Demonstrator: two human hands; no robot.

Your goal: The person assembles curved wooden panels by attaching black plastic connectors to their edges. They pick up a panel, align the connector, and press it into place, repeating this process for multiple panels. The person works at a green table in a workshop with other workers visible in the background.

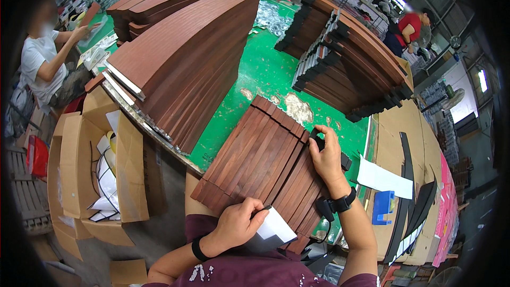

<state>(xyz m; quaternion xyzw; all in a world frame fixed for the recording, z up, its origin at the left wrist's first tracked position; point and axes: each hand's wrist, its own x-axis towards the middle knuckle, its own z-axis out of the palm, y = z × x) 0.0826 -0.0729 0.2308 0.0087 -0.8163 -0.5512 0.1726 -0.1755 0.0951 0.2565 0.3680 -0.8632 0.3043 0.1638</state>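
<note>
In front of me lies a stack of narrow reddish-brown wooden slats [252, 154], packed side by side on the green tabletop. My left hand [239, 224], closed in a pinch, holds a white sheet with dark edges [276, 227] over the stack's near end. At the far right corner of the slats, my right hand [328, 157] is closed, with thumb and fingers around a small black piece [317, 139]. That piece touches or sits very near a slat end; which of the two I cannot tell.
Tall stacks of curved brown boards [186, 42] stand at the far left; black-ended boards [361, 69] at the far right. An open carton [133, 180] is at left. A blue holder [382, 207] and black strips [406, 180] lie on cardboard at right. Two people work farther off.
</note>
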